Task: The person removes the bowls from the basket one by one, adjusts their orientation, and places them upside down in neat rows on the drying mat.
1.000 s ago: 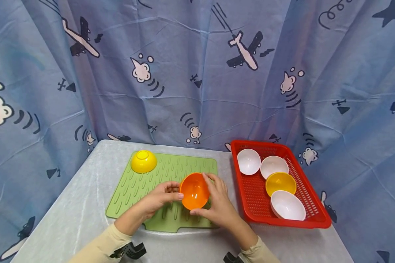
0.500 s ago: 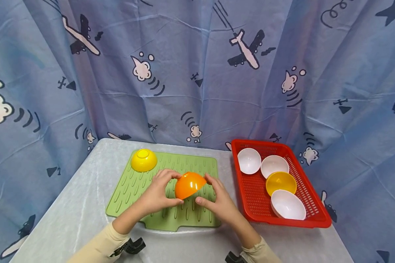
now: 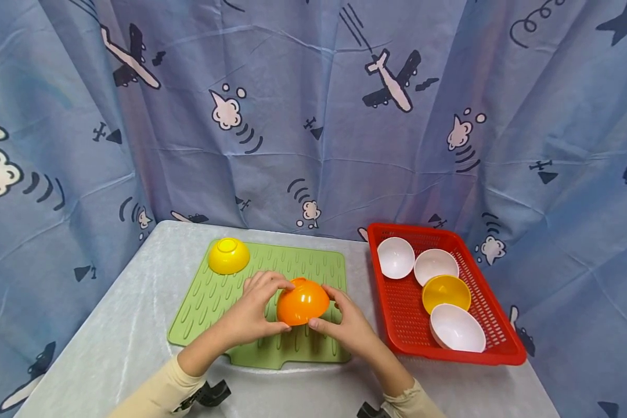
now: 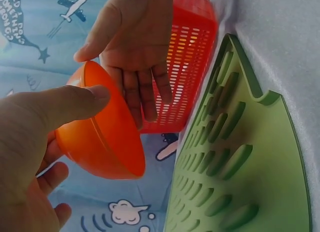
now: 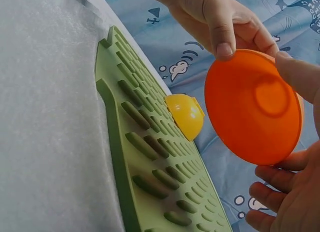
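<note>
Both hands hold an orange bowl (image 3: 304,305) turned bottom up, above a green drying mat (image 3: 204,310). On its left side the left hand (image 3: 251,307) grips it, with the thumb at the rim and the fingers over the outside near the base. The right hand (image 3: 351,326) pinches the opposite side between thumb and fingers. In the right wrist view, the orange bowl's hollow inside (image 5: 245,111) faces the camera. A yellow bowl (image 3: 229,256) sits upside down at the mat's back left corner.
A red plastic basket (image 3: 404,316) stands right of the mat. Inside it lie several bowls: a white bowl (image 3: 395,258) at the back left, two more white ones, and a yellow bowl (image 3: 446,294). A blue patterned curtain (image 3: 271,168) hangs behind the table.
The orange bowl has turned over from its opening facing the head camera to its base facing up. The left hand has shifted up over its outside; the right hand has regripped the rim.
</note>
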A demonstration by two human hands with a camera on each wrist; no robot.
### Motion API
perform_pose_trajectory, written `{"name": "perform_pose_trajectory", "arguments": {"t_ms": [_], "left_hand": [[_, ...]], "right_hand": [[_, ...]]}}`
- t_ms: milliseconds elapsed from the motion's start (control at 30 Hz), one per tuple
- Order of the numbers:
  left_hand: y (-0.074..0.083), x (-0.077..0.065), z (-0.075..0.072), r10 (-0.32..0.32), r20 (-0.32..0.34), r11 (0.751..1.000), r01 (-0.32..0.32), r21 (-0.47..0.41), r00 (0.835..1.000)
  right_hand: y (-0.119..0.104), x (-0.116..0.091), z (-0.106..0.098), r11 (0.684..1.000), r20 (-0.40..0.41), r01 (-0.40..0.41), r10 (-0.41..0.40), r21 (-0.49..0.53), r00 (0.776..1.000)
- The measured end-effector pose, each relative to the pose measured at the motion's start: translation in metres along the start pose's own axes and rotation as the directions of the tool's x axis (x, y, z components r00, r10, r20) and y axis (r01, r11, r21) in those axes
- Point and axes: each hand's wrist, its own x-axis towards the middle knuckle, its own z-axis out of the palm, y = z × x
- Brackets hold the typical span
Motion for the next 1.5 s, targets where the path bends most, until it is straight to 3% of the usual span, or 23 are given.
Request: {"name": "perform_pose_trajectory", "arguments": {"t_ms": [233, 333, 433, 633, 733, 833, 1267, 1500], "left_hand": [[0.001, 0.0, -0.001, 0.031, 0.007, 0.999, -0.031, 0.025, 1.0], [-0.002, 0.0, 0.0, -0.014, -0.005, 1.0, 0.014, -0.021, 1.0], [-0.004, 0.0, 0.0, -0.105, -0.002, 0.99, 0.105, -0.091, 0.994], [-0.009, 0.0, -0.002, -0.281, 0.081, 0.927, 0.292, -0.234, 0.956], [-0.011, 0.001, -0.004, -0.314, 0.145, 0.892, 0.343, -0.295, 0.938], [-0.012, 0.001, -0.006, -0.31, 0.183, 0.877, 0.355, -0.324, 0.933], [-0.016, 0.003, -0.01, -0.277, 0.158, 0.92, 0.309, -0.241, 0.948], [-0.018, 0.001, -0.012, -0.281, 0.136, 0.925, 0.306, -0.224, 0.95]], "right_hand": [[0.003, 0.001, 0.001, 0.999, -0.002, -0.021, 0.021, 0.042, 1.0], [0.003, 0.002, 0.0, 0.996, -0.006, -0.008, 0.009, 0.088, 1.0], [0.005, 0.003, -0.001, 0.992, -0.004, 0.017, -0.017, 0.123, 1.0], [0.007, 0.002, 0.0, 0.987, -0.016, 0.043, -0.041, 0.153, 0.999], [0.007, 0.001, 0.001, 0.984, -0.025, 0.056, -0.053, 0.168, 0.998], [0.008, 0.0, 0.003, 0.981, -0.035, 0.074, -0.068, 0.179, 0.997], [0.003, 0.003, 0.004, 0.99, -0.065, 0.136, -0.133, 0.046, 0.989], [-0.001, 0.008, 0.007, 0.992, -0.055, 0.126, -0.126, -0.005, 0.991]]}}
